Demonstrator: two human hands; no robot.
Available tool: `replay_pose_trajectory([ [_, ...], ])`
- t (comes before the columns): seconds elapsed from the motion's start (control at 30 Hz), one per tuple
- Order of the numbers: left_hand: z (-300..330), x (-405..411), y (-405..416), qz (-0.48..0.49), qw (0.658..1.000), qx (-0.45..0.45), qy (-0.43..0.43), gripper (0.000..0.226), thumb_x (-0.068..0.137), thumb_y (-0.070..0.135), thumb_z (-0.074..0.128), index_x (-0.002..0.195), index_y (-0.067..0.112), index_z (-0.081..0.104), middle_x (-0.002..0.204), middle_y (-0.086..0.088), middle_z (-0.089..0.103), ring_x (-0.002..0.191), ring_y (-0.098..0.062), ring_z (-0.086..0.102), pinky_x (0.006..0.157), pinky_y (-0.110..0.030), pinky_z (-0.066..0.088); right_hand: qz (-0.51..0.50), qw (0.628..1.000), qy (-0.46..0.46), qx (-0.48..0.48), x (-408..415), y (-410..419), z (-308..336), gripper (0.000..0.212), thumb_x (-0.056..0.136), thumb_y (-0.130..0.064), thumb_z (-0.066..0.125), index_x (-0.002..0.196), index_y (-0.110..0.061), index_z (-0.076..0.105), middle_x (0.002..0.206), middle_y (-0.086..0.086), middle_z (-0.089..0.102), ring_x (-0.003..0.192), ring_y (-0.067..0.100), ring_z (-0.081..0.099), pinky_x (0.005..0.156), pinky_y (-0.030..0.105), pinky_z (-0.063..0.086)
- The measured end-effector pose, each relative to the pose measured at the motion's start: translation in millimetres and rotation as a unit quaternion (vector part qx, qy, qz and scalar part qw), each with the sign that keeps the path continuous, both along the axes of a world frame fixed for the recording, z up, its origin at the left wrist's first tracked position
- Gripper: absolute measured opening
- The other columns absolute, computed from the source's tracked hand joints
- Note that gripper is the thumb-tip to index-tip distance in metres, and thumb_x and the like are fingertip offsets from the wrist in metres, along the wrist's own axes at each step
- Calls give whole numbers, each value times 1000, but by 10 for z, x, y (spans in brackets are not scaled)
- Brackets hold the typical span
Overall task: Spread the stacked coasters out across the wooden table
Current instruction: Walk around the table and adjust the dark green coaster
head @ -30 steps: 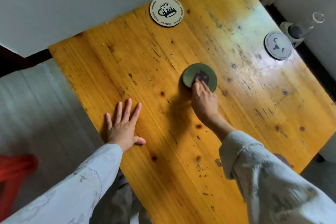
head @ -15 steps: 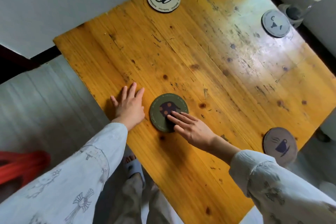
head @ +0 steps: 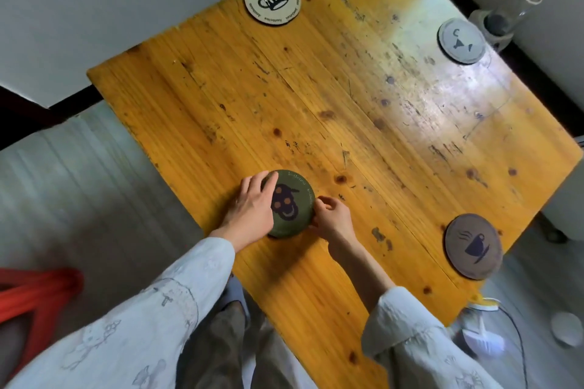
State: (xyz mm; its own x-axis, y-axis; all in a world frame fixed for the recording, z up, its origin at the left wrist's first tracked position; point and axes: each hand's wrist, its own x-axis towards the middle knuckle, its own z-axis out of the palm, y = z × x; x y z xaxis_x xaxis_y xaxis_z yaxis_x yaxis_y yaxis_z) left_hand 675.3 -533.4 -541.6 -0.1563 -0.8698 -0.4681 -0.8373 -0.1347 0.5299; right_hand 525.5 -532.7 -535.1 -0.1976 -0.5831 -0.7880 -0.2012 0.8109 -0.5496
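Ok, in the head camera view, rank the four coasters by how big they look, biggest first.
1. Brown teacup coaster, nearest the camera, looks largest.
2. Cream beer mug coaster and green coaster, about alike; hands partly cover the green one.
3. Grey coaster, smallest, farthest off.

Coasters: four — green one (head: pixel 290 204) in the grip, cream (head: pixel 272 1), grey (head: pixel 461 41), brown (head: pixel 473 246) apart.
Hands: two (head: pixel 252 210) (head: pixel 333 218).
Table: one (head: pixel 347 98).

You have one view only, from the head camera, looking steeply down and slightly forward over the bench (head: pixel 363 123). It sits close above the near edge, so your sleeves fill the bottom of the frame and your left hand (head: pixel 252 208) and right hand (head: pixel 331 218) fall just below centre. The wide lens bends the bench, takes in all its corners, the floor (head: pixel 79 174) at left and the wall beyond.
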Motion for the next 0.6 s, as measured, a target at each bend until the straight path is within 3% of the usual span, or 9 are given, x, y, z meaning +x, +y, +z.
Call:
replay_pose_trajectory([
  [0.1, 82, 56, 266, 172, 982, 24, 70, 62, 85, -3, 34, 141, 20, 19, 147, -5, 23, 132, -25, 23, 104, -32, 31, 54, 997, 6, -48, 77, -147, 51, 39, 97, -23, 40, 133, -10, 41, 134, 13, 52, 108, 18, 52, 92, 31, 48],
  [0.2, 138, 108, 431, 334, 934, 39, 124, 55, 88, -1, 38, 137, 21, 26, 142, -8, 30, 128, -25, 36, 98, -30, 36, 145, 983, 4, -113, 225, -325, 112, 40, 96, -20, 40, 136, -12, 39, 132, 12, 57, 113, 20, 56, 92, 31, 46],
  [0.3, 145, 166, 498, 434, 884, 72, 156, 51, 89, 1, 38, 136, 19, 29, 139, -7, 39, 123, -23, 42, 94, -31, 39, 202, 969, 22, -143, 368, -456, 144, 40, 97, -19, 39, 136, -13, 39, 133, 13, 57, 117, 24, 57, 99, 35, 46],
  [0.43, 118, 280, 507, 491, 841, 96, 206, 56, 88, -5, 36, 137, 21, 27, 135, -6, 45, 114, -19, 48, 99, -35, 42, 248, 949, 144, -135, 374, -419, 108, 34, 96, -15, 38, 126, -3, 50, 129, 20, 57, 108, 30, 60, 88, 35, 50],
  [0.5, 113, 308, 484, 487, 830, 119, 246, 59, 89, -7, 34, 140, 22, 23, 139, -4, 41, 115, -16, 46, 104, -40, 41, 266, 946, 144, -118, 372, -358, 66, 31, 96, -13, 37, 116, 1, 57, 120, 22, 62, 96, 30, 62, 76, 32, 51],
  [0.6, 125, 323, 470, 476, 822, 129, 286, 63, 88, -9, 30, 141, 25, 21, 144, -1, 37, 115, -13, 42, 107, -44, 38, 267, 948, 136, -109, 438, -363, 40, 32, 96, -12, 34, 110, 0, 60, 115, 22, 62, 87, 27, 58, 70, 31, 47],
])
